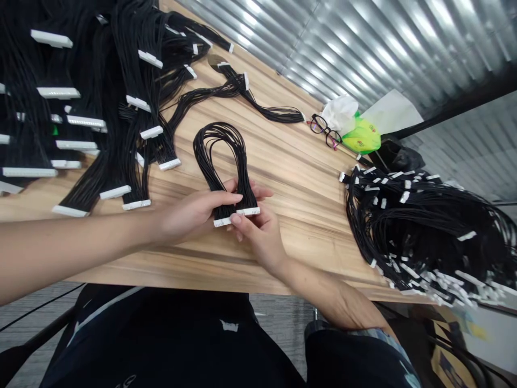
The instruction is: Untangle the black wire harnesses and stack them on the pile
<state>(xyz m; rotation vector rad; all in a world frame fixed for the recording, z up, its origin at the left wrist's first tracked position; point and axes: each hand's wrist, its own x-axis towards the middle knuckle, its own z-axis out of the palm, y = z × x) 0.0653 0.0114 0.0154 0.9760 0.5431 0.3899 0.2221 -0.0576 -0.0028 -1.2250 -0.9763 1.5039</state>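
A black wire harness [220,132] is bent into an upright loop over the table, its two white connectors [248,212] side by side at the bottom. My left hand [197,210] closes on it from the left, the thumb lying across the wires just above the connectors. From the right, my right hand [260,229] grips the same harness, its thumb pressed on the white connectors where they meet. Some of the fingers of both hands are hidden behind the wires.
Many black harnesses with white connectors [115,192] cover the table's left side. Another heap of harnesses [404,226] lies at the right edge. Glasses [326,132], a green packet [361,136] and white crumpled plastic [340,114] sit at the back, before a corrugated metal wall [323,48].
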